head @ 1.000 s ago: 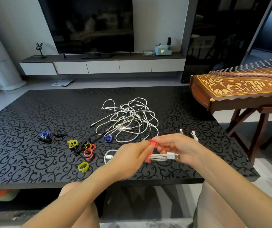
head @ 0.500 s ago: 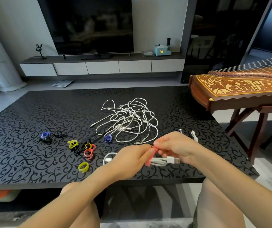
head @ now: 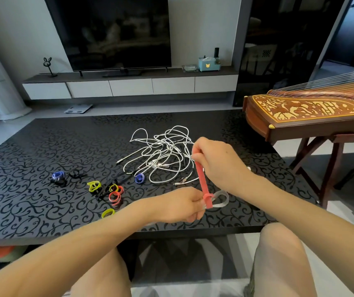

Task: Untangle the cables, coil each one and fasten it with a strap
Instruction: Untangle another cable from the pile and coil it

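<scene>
Our left hand [head: 182, 205] grips one coiled cable [head: 222, 199] just above the counter's [head: 43, 157] near edge; our right hand [head: 216, 163] pinches the red strap [head: 200, 179] looped round it, pulled up, not yet fastened. Behind, the white tangle [head: 163, 154] awaits untangling, with spare straps [head: 115, 196] lying alongside.

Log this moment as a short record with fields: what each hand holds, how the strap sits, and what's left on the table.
left hand: grips the coiled cable
right hand: pinches the upper end of the red strap
strap state: looped round the coil, tail stretched upward, not yet wrapped down
left to do: tangled white cables lie on the table
spare straps: several left of the tangle, among them a blue strap and a yellow-green strap
</scene>
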Tool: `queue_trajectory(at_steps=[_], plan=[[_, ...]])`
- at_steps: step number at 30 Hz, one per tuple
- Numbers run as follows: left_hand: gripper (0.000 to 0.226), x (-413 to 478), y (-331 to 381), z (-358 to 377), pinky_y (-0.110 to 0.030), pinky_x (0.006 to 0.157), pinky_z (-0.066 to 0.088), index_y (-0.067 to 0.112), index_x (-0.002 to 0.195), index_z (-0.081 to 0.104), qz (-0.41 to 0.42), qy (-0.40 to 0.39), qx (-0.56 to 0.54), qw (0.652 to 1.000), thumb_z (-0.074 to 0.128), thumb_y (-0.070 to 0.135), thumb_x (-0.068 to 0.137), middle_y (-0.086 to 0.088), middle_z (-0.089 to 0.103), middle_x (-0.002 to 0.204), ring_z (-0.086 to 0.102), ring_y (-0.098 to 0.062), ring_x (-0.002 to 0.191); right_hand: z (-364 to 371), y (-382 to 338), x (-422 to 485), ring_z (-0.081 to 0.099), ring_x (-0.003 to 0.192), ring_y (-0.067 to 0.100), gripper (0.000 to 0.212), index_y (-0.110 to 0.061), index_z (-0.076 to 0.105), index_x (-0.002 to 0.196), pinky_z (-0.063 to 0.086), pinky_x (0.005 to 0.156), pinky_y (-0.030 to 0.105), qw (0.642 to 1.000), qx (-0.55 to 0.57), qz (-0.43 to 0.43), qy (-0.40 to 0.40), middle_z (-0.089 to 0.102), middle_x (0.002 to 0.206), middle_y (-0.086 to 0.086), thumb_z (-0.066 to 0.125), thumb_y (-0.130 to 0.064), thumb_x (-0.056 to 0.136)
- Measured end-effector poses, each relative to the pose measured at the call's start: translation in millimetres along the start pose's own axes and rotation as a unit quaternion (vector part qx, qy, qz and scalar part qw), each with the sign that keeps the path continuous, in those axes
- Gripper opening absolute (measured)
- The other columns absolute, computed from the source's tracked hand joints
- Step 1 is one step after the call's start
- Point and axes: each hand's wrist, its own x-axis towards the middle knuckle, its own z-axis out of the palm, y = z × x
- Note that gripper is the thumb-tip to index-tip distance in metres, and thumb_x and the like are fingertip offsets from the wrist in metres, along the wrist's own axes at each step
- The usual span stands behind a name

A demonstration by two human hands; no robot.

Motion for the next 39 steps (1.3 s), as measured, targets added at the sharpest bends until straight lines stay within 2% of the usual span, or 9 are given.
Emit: queue_trajectory(at_steps=[4,10,19,23,28,31,33,36,39], plan=[[0.025,-4.7,-4.2,2.7,-0.02,0.053,0.034,0.012,0.086,0.051,0.011,0.064,-0.054,0.996,0.036,0.023,0.102,0.004,0.043,0.062,0.039,-0.008,0.053,15.1,20.6,7.3,0.064,0.073,0.032,0.016,-0.016,0.043,0.081,0.055,0.07,0.047,0.977,0.123,0.169,-0.047,0.064,0.087,0.016,0.04,-0.015,0.097],[0.017,-8.0,-14.8,9.7,-0.027,0.055,0.027,0.022,0.098,0.036,0.097,0.178,0.145,0.969,0.038,0.039,0.099,0.007,0.039,0.053,0.043,-0.003,0.051,15.6,15.9,10.7,0.047,0.041,0.016,0.03,-0.004,0.049,0.064,0.039,0.036,0.019,0.915,0.26,0.304,-0.061,0.058,0.059,0.013,0.037,0.0,0.092],[0.013,2.4,-26.9,7.3,-0.038,0.051,0.039,0.028,0.11,0.035,0.195,0.235,0.289,0.907,0.042,0.027,0.099,-0.008,0.052,0.059,0.048,-0.028,0.052,10.3,18.0,11.9,0.037,0.034,0.01,0.016,-0.004,0.055,0.082,0.03,0.033,0.016,0.882,0.31,0.348,-0.069,0.053,0.054,0.01,0.043,0.0,0.09],[0.038,-1.4,-23.2,0.1,-0.028,0.039,0.038,0.015,0.105,0.052,0.202,0.235,0.346,0.886,0.053,-0.002,0.071,-0.003,0.052,0.056,0.049,-0.023,0.045,-0.8,26.8,19.2,0.033,0.03,0.007,0.011,-0.003,0.058,0.084,0.025,0.032,0.014,0.883,0.286,0.354,-0.113,0.046,0.052,0.006,0.05,-0.003,0.091],[0.027,-4.4,-7.2,-10.2,-0.023,0.033,0.03,0.015,0.095,0.047,0.26,0.286,0.41,0.826,0.034,0.01,0.073,0.003,0.048,0.051,0.042,-0.017,0.038,-10.7,34.5,30.3,0.026,0.028,0.005,0.016,-0.004,0.056,0.086,0.019,0.03,0.013,0.845,0.319,0.389,-0.184,0.04,0.042,0.0,0.042,0.001,0.092],[0.021,-7.0,3.0,-15.4,-0.022,0.036,0.027,0.01,0.083,0.057,0.283,0.302,0.37,0.831,0.037,0.014,0.081,0.0,0.046,0.047,0.039,-0.019,0.037,-8.1,46.3,33.7,0.025,0.028,0.004,0.024,-0.008,0.05,0.081,0.036,0.034,0.012,0.799,0.387,0.415,-0.196,0.038,0.038,-0.002,0.034,0.006,0.091],[0.023,-4.5,4.7,-16.7,-0.024,0.04,0.024,0.008,0.074,0.055,0.283,0.326,0.316,0.845,0.039,0.019,0.087,-0.002,0.041,0.045,0.035,-0.02,0.038,0.9,53.1,30.1,0.026,0.029,0.006,0.028,-0.01,0.047,0.071,0.057,0.072,0.023,0.768,0.441,0.429,-0.176,0.036,0.038,-0.001,0.032,0.009,0.086],[0.037,2.4,0.2,-8.4,-0.032,0.047,0.032,0.003,0.072,0.054,0.224,0.333,0.169,0.9,0.038,0.027,0.094,-0.007,0.046,0.049,0.042,-0.025,0.045,25.0,56.2,5.4,0.028,0.025,0.005,0.032,-0.011,0.04,0.064,0.035,0.033,0.01,0.666,0.562,0.465,-0.155,0.034,0.036,-0.002,0.033,0.001,0.093],[0.033,3.5,0.5,-2.5,-0.021,0.042,0.028,0.0,0.073,0.054,0.13,0.284,-0.17,0.935,0.042,0.014,0.1,-0.002,0.036,0.049,0.033,-0.012,0.042,49.5,50.8,-21.9,0.037,0.027,0.003,0.028,-0.007,0.052,0.078,0.027,0.028,0.009,0.564,0.661,0.486,-0.093,0.043,0.04,0.0,0.034,-0.004,0.099]])
